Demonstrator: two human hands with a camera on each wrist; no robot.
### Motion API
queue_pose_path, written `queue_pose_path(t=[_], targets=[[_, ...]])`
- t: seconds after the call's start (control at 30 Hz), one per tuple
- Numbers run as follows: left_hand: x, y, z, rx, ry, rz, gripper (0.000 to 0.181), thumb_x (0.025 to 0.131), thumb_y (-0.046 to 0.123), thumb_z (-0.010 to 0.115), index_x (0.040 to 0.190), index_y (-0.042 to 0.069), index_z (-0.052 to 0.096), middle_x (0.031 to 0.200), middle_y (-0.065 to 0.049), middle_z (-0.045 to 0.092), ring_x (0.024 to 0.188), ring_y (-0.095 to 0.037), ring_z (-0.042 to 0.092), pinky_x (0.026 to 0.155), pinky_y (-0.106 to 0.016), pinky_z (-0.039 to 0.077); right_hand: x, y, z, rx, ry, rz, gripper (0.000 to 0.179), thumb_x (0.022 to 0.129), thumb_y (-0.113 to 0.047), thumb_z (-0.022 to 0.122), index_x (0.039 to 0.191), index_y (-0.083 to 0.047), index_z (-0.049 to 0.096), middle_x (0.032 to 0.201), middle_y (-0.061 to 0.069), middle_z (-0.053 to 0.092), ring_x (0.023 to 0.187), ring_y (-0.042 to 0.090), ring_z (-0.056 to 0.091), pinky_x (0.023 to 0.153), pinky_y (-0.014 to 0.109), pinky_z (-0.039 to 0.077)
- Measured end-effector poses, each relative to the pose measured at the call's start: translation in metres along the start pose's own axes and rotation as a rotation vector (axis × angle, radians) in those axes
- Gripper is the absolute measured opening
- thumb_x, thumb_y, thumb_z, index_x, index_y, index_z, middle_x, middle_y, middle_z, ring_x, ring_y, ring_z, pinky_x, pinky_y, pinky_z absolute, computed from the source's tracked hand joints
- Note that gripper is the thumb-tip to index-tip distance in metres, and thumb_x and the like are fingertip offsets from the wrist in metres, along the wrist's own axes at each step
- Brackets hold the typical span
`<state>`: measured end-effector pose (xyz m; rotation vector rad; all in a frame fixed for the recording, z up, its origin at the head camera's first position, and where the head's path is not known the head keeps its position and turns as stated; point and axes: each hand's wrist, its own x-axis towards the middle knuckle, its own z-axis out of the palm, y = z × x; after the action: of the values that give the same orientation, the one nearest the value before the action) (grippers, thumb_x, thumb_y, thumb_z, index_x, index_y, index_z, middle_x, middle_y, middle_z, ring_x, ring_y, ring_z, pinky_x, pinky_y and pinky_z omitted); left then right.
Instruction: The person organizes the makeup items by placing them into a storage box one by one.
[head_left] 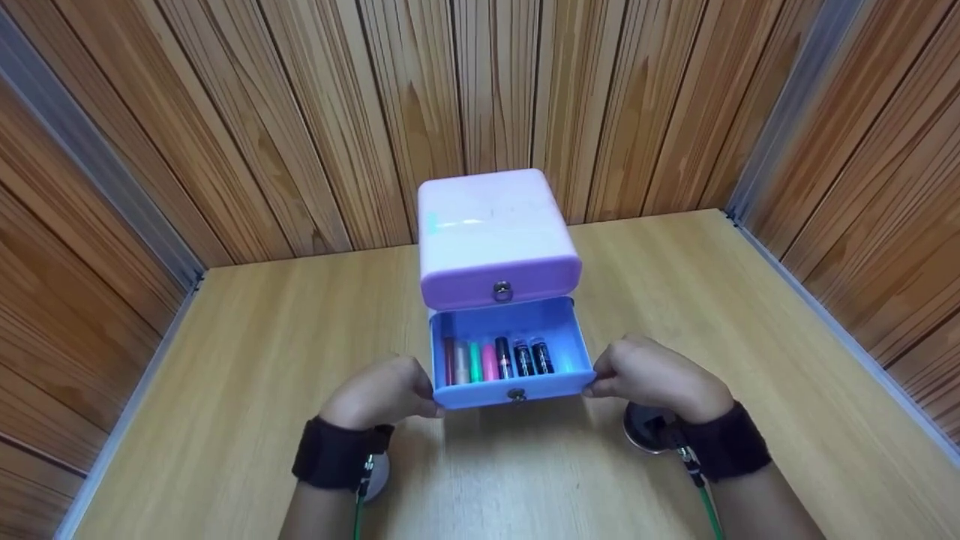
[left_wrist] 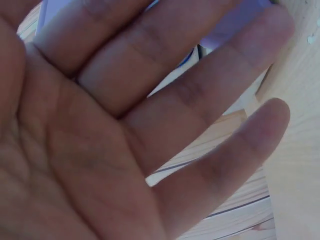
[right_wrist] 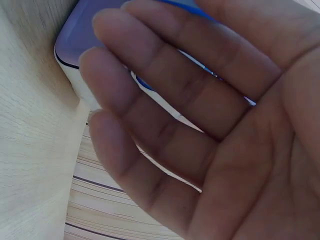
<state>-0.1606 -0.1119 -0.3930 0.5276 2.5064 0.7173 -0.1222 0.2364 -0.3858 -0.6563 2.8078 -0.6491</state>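
Note:
A small drawer box with a pink top (head_left: 491, 217) and a purple upper drawer front stands on the table. Its lower blue drawer (head_left: 480, 395) is pulled out toward me. Inside the drawer lies a row of several slim cosmetic-like tubes, among them a green tube (head_left: 475, 362), a pink tube (head_left: 490, 363) and black ones (head_left: 523, 358). My left hand (head_left: 382, 392) grips the drawer's front left corner, thumb at the front. At the front right corner my right hand (head_left: 660, 377) pinches the edge. Both wrist views show palms and loosely bent fingers; the pinch points are hidden there.
Wood-panelled walls (head_left: 420, 97) enclose the table (head_left: 262, 360) at the back and both sides. Small metal knobs sit on the upper front (head_left: 502, 291) and the blue front. Each wrist wears a black band (head_left: 337, 454) with a green cord.

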Motion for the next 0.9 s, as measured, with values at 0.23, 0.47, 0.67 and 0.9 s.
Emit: queue_pose_path(t=[0.23,0.47,0.67,0.9], targets=[[0.001,0.001,-0.003,0.009,-0.007,0.02,0.013,0.08,0.02,0.081,0.09,0.011,0.08,0.07,0.001,0.065,0.061,-0.017,0.049,0.055,-0.032,0.038,-0.001,0.001,-0.001,0.034,-0.007,-0.014,0.018,0.085,-0.023,0.076,0.068,-0.021,0.07,0.059,-0.015,0.051,0.05,0.002,0.038,0.045,0.022,0.03],[-0.002,0.002,-0.001,-0.006,0.008,0.008,0.035,0.075,0.044,0.082,0.076,0.01,0.076,0.056,0.003,0.055,0.051,-0.013,0.042,0.046,-0.029,0.034,0.006,0.024,-0.001,0.153,-0.036,0.043,0.009,0.084,-0.013,0.074,0.093,-0.014,0.076,0.082,-0.007,0.068,0.073,0.012,0.06,0.064,0.032,0.051],[-0.004,0.006,0.0,0.031,0.068,-0.001,0.049,0.07,0.062,0.077,0.071,0.013,0.069,0.053,0.005,0.05,0.047,-0.012,0.04,0.044,-0.028,0.033,0.037,0.049,0.024,0.245,0.214,0.079,0.034,0.09,-0.007,0.063,0.124,-0.002,0.064,0.107,0.007,0.069,0.094,0.022,0.065,0.081,0.039,0.053],[-0.003,0.009,0.0,0.037,0.093,0.014,0.049,0.071,0.058,0.079,0.081,0.011,0.074,0.056,0.003,0.056,0.049,-0.013,0.045,0.046,-0.03,0.037,0.06,0.054,0.046,0.308,0.284,0.084,0.046,0.091,0.0,0.058,0.137,-0.001,0.052,0.122,0.015,0.064,0.107,0.03,0.062,0.092,0.047,0.048]])
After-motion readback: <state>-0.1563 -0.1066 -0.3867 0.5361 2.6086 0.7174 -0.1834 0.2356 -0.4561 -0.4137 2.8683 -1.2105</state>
